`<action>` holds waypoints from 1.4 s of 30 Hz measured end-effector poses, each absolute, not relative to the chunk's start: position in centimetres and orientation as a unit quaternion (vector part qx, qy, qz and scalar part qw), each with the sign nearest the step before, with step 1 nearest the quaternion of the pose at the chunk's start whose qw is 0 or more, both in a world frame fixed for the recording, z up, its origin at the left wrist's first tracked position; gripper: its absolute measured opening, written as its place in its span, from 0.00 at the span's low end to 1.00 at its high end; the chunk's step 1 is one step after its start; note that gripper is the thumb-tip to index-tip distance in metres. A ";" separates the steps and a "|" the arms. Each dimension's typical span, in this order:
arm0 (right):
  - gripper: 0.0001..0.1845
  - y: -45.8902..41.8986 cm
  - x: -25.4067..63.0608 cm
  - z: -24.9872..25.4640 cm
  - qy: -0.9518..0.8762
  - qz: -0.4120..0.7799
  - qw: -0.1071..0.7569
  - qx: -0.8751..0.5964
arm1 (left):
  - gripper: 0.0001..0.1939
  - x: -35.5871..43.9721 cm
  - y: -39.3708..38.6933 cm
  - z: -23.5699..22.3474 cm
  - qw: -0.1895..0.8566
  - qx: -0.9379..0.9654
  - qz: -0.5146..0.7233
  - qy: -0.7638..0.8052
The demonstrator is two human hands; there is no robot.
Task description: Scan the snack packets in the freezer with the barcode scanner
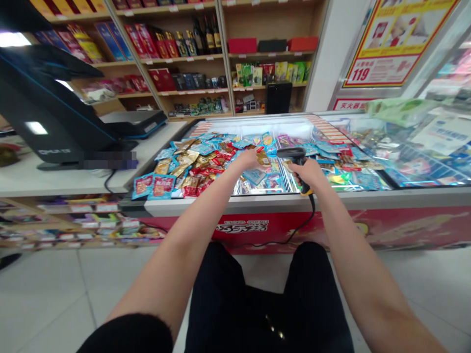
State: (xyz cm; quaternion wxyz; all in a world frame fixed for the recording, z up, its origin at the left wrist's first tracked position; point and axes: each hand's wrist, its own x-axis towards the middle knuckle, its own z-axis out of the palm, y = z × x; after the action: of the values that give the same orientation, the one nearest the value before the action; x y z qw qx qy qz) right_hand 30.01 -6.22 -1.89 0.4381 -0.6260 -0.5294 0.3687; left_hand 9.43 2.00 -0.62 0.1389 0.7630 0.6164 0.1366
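My right hand is closed round the handle of a black barcode scanner, whose cable hangs down over the freezer's front. The scanner's head points left toward a small gold snack packet that my left hand holds pinched above the pile. Both hands hover over a heap of snack packets in blue, red and gold wrappers, spread on top of a chest freezer.
A black checkout terminal stands on the white counter at left. Wooden shelves with boxes and bottles line the back wall. The freezer's sliding glass lid extends right. My knees in black trousers are below, over a tiled floor.
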 end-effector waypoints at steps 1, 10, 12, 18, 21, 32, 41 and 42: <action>0.08 -6.1 29.4 -1.9 -0.533 0.369 0.434 -0.626 | 0.47 9.0 1.6 -0.7 0.133 0.766 0.105 0.620; 0.10 -6.4 25.0 -1.5 -0.540 0.387 0.404 -0.629 | 0.49 6.3 -1.0 -1.6 0.028 0.763 0.028 0.645; 0.10 -6.5 24.7 -1.5 -0.535 0.391 0.406 -0.629 | 0.42 5.5 -0.7 -1.5 -0.008 0.753 0.051 0.656; 0.09 -6.4 25.1 -1.9 -0.537 0.386 0.417 -0.624 | 0.22 5.5 -0.3 -1.0 -0.045 0.717 0.163 0.676; 0.09 -6.4 25.4 -2.0 -0.529 0.386 0.419 -0.630 | 0.28 7.7 -0.4 -1.5 -0.031 0.717 0.188 0.671; 0.09 -6.3 27.3 -2.1 -0.521 0.376 0.421 -0.641 | 0.36 12.6 1.7 -3.9 0.014 0.678 0.141 0.721; 0.08 -6.2 27.9 -1.8 -0.521 0.373 0.422 -0.642 | 0.29 11.5 4.1 -3.9 0.086 0.656 0.144 0.736; 0.08 -6.2 27.9 -1.8 -0.522 0.375 0.422 -0.640 | 0.30 11.5 4.2 -3.9 0.089 0.655 0.148 0.735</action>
State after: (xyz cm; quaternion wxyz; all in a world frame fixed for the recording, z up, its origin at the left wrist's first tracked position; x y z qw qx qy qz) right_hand 27.93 -6.17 -1.83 0.4220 -0.6396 -0.5216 0.3752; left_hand 11.53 4.20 -3.94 0.0895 0.6555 0.7352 0.1477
